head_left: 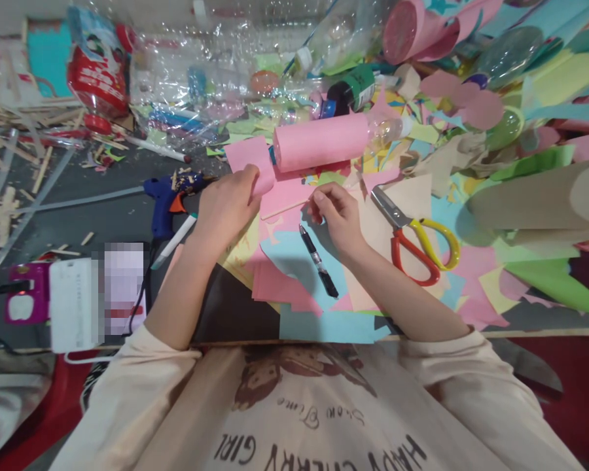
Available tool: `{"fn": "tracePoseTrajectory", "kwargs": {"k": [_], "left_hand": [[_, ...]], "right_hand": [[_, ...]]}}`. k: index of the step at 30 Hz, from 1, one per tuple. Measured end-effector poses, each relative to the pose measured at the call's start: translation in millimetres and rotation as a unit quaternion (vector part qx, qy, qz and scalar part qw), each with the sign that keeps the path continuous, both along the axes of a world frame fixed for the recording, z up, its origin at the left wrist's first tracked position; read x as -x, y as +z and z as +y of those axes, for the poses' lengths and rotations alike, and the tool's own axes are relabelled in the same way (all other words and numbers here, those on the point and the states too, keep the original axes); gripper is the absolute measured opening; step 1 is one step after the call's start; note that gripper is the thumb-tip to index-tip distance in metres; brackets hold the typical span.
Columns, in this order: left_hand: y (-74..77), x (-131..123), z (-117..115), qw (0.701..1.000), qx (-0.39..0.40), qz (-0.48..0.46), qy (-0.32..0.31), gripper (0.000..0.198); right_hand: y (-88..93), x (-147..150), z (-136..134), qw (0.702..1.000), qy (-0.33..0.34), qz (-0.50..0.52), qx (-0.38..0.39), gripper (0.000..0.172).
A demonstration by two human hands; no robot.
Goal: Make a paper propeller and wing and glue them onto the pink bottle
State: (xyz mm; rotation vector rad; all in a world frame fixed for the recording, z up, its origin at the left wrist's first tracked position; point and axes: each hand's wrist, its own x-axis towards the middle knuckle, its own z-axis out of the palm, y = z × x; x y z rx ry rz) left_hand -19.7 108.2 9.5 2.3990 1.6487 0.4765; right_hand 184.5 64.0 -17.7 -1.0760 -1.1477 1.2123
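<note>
— While the left hand point(228, 206) closes over the pink sheet point(282, 195) at its upper left corner, the paper curls up around the fingers. That grip is shut tight on the sheet, thumb side tucked under the fold.

— And the other side?

— The right hand point(336, 212) has a narrow grip, fingertips point(319, 208) pinched together on the sheet's right-hand edge. So the sheet lies stretched between the two hands, low over the desk point(103, 216), resting on a litter of coloured paper scraps point(294, 288).

— What sits just beyond it?

— A pink-wrapped bottle point(324, 140) lying on its side, just behind the sheet's far edge. Its clear neck points to the right. I cannot tell whether sheet and bottle touch.

— Tools nearby?

— A black pen point(318, 260) lies just below the right hand, slanting down towards the person. Red-and-yellow scissors point(417, 239) lie to the right of that wrist, blades shut and pointing up-left. Left of the left hand there's a blue glue gun point(169, 199), with a white marker point(174, 242) slanting beside it. Further left, near the desk's front edge, a white box point(71, 304) stands well apart from both hands.
</note>
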Motion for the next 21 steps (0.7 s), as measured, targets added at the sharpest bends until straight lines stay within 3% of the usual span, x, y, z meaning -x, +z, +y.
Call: {"fn": "tracePoseTrajectory", "kwargs": {"k": [4,8,9,11,14,16,21], "left_hand": [[1.8,5,3,0.995,-0.031,-0.083,0.041,0.026],[24.2,2,-8,0.985,-0.039,-0.148,0.078,0.023],[29.2,-2,-14,0.985,-0.043,-0.151,0.078,0.021],[33.0,-12,-27,0.987,-0.047,-0.152,0.018,0.022],[23.4,-30,-44,0.989,0.003,-0.122,-0.085,0.026],[12.9,-38,-49,0.989,0.038,-0.095,-0.106,0.027],[-0.5,-42,-49,0.983,0.066,-0.132,-0.109,0.034]], "right_hand": [[-1.1,0,0,1.000,0.002,-0.009,-0.005,0.039],[-0.2,-2,-3,0.995,0.008,-0.087,-0.048,0.037],[-0.3,-3,-4,0.991,0.017,-0.112,-0.068,0.037],[-1.4,-3,-5,0.983,0.045,-0.142,-0.104,0.042],[-5.1,-3,-6,0.984,0.085,-0.113,-0.107,0.066],[-7.5,-3,-6,0.988,0.089,-0.096,-0.086,0.073],[-10.1,-1,-2,0.994,0.039,-0.087,-0.054,0.059]]}}
